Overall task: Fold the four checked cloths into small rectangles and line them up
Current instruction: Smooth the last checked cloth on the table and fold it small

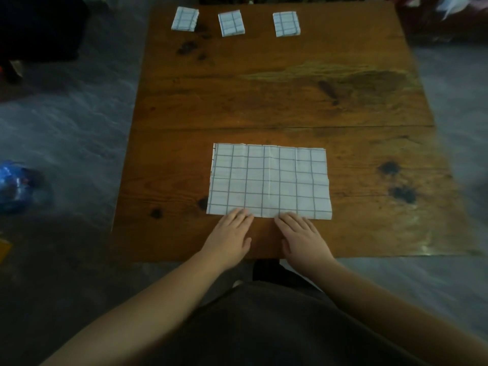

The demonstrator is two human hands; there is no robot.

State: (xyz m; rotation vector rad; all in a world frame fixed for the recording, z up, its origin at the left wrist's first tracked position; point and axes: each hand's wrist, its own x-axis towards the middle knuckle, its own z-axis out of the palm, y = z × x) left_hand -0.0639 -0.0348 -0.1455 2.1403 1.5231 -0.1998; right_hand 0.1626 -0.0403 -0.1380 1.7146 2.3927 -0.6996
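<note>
A white cloth with blue checks (269, 179) lies flat as a large rectangle near the front of the wooden table (277, 96). Both palms face down at its near edge, fingertips resting on the cloth. My left hand (230, 237) touches the edge left of centre and my right hand (301, 237) touches it right of centre. Neither hand grips anything. Three small folded checked cloths sit in a row along the far edge: one at the left (184, 19), one in the middle (231, 23), one at the right (286, 24).
Dark knots and stains mark the tabletop. On the grey floor to the left lies a blue object (13, 186). A dark mass (39, 27) fills the far left corner. The table's near edge runs just behind my wrists.
</note>
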